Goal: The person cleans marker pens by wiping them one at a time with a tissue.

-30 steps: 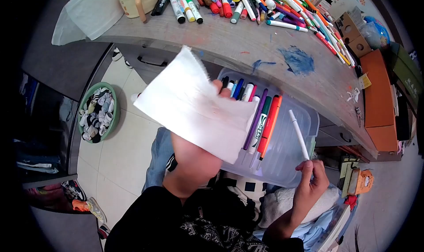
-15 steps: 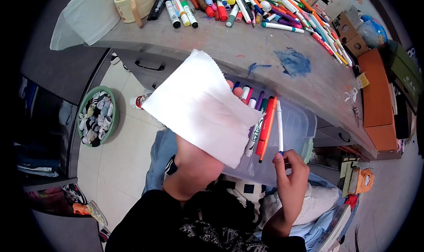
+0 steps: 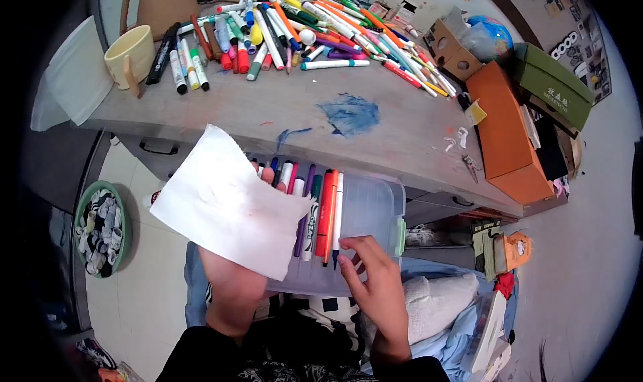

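My left hand (image 3: 234, 285) is under a white sheet of paper (image 3: 231, 204); its fingertips show past the sheet's upper right edge, over the markers. Below the desk edge, a clear plastic case (image 3: 375, 208) holds several markers side by side. At the right of that row lie a red marker (image 3: 326, 208), a thin orange one and a white marker (image 3: 338, 204) with a dark tip toward me. My right hand (image 3: 375, 281) is just beside that tip, thumb and forefinger apart, with nothing between them.
Many loose markers (image 3: 348, 27) are heaped on the grey desk (image 3: 221, 107). A yellow mug (image 3: 128, 54) stands at left, an orange box (image 3: 509, 137) at right. A green basket of socks (image 3: 124, 228) is on the floor at left.
The view has shifted, showing more of the desk. My right hand has let go of the white marker, which now lies against the orange one in the case.
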Demonstrator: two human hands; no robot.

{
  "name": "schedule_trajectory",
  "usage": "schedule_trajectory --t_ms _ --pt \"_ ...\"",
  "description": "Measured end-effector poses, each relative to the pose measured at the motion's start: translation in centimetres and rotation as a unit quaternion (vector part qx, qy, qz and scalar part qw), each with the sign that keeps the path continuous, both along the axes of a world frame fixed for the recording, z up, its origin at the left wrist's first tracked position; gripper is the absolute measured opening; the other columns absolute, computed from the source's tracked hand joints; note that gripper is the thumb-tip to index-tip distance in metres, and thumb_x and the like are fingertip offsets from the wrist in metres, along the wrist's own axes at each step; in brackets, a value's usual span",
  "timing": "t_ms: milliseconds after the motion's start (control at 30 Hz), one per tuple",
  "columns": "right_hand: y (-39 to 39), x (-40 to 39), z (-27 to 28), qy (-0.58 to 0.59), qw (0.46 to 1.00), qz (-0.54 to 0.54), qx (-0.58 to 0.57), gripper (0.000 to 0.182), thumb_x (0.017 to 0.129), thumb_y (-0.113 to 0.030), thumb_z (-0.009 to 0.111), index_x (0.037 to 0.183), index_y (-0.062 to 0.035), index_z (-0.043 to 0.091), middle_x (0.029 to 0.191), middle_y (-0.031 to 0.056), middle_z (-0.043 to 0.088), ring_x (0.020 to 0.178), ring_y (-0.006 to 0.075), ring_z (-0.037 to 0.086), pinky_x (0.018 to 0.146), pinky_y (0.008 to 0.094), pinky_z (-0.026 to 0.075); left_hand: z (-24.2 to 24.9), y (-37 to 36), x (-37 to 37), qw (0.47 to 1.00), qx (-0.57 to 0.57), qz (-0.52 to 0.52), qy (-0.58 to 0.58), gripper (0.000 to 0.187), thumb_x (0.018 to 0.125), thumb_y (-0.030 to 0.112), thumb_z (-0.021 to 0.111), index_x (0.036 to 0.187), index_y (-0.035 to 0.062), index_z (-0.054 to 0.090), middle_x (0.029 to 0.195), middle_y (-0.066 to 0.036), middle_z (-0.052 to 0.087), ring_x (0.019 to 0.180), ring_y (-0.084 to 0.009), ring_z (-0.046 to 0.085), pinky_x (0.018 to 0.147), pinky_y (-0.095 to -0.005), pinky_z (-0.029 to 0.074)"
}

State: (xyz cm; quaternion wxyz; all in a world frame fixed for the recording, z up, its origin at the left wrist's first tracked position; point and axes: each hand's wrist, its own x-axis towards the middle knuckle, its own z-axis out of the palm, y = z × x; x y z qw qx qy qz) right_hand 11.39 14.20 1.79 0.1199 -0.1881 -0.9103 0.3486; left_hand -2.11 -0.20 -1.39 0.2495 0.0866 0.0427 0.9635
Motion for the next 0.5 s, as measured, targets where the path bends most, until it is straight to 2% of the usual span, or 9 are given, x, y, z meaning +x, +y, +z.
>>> schedule_trajectory --t_ms 33,100,200,267,300,333,367,433,500 --pt "0.1 0.0 -0.1 0.018 1.000 0.015 0.007 0.019 0.088 -0.006 0.062 0.107 0.0004 0.061 0.096 0.0131 0.063 0.070 0.0235 0.061 0.061 0.0295 0.049 0.1 0.2 0.1 1.000 0.003 -0.003 0.001 0.058 0.103 0.042 0.028 0.145 0.0018 0.031 0.142 -0.014 0.043 0.134 -0.0269 0.040 0.115 -0.0456 0.028" --pt "0.2 0.1 0.0 0.022 1.000 0.012 0.016 0.018 0.088 -0.005 0.062 0.106 0.0001 0.062 0.096 0.0130 0.064 0.072 0.0244 0.062 0.062 0.0296 0.049 0.3 0.3 0.2 0.999 -0.006 0.007 -0.043 0.065 0.101 0.052 0.026 0.143 0.0032 0.034 0.139 -0.016 0.045 0.131 -0.0272 0.043 0.114 -0.0453 0.029" --pt "0.7 0.0 1.7 0.042 0.996 0.010 0.073 0.014 0.087 -0.004 0.062 0.100 0.0002 0.064 0.091 0.0119 0.065 0.072 0.0220 0.062 0.062 0.0284 0.049 0.3 0.2 -0.1 0.995 0.036 -0.006 -0.093 0.064 0.100 0.051 0.028 0.143 0.0032 0.034 0.138 -0.018 0.045 0.131 -0.0281 0.043 0.115 -0.0453 0.028" --pt "1.8 -0.4 4.7 0.108 0.988 0.007 0.107 0.009 0.085 -0.003 0.064 0.094 0.0006 0.065 0.084 0.0107 0.065 0.071 0.0183 0.063 0.062 0.0270 0.048 -0.4 0.1 -0.2 0.996 0.042 -0.011 -0.077 0.064 0.101 0.051 0.028 0.144 0.0043 0.033 0.140 -0.018 0.044 0.131 -0.0284 0.043 0.115 -0.0457 0.028" --pt "2.6 -0.7 6.3 0.120 0.985 -0.015 0.127 0.007 0.084 -0.003 0.066 0.089 0.0015 0.065 0.078 0.0086 0.065 0.068 0.0136 0.061 0.061 0.0255 0.047 -0.5 0.1 -0.2 0.997 0.042 -0.016 -0.059 0.063 0.101 0.050 0.029 0.145 0.0053 0.032 0.141 -0.017 0.043 0.132 -0.0288 0.042 0.115 -0.0461 0.028" --pt "4.2 -1.2 6.9 0.164 0.973 -0.041 0.158 0.009 0.083 -0.007 0.067 0.088 0.0012 0.065 0.075 0.0100 0.064 0.062 0.0174 0.061 0.059 0.0283 0.048 -0.3 0.2 -0.2 0.997 0.045 -0.014 -0.059 0.063 0.101 0.050 0.029 0.145 0.0053 0.032 0.141 -0.017 0.043 0.132 -0.0288 0.042 0.115 -0.0461 0.028" --pt "5.3 -2.3 8.5 0.174 0.963 -0.112 0.174 0.012 0.085 -0.009 0.067 0.085 0.0022 0.065 0.069 0.0088 0.064 0.061 0.0147 0.061 0.058 0.0270 0.047 0.2 0.4 -0.3 0.996 0.007 0.006 -0.089 0.063 0.101 0.050 0.029 0.146 0.0068 0.030 0.142 -0.018 0.042 0.132 -0.0297 0.041 0.114 -0.0464 0.028" --pt "9.4 -5.7 10.8 0.202 0.947 -0.121 0.220 0.018 0.088 -0.014 0.064 0.086 0.0033 0.065 0.067 0.0087 0.064 0.061 0.0134 0.060 0.059 0.0265 0.047 0.0 0.2 -0.3 0.992 -0.030 0.029 -0.119 0.063 0.101 0.050 0.029 0.148 0.0083 0.028 0.143 -0.018 0.041 0.133 -0.0307 0.041 0.114 -0.0467 0.029" --pt "13.8 -9.5 12.0 0.181 0.953 -0.088 0.227 0.020 0.089 -0.016 0.062 0.089 0.0038 0.066 0.069 0.0093 0.066 0.063 0.0139 0.063 0.061 0.0269 0.048 -1.3 -0.2 -0.7 0.993 0.098 -0.039 -0.047 0.063 0.101 0.050 0.030 0.149 0.0101 0.026 0.144 -0.018 0.040 0.132 -0.0322 0.040 0.113 -0.0468 0.030"
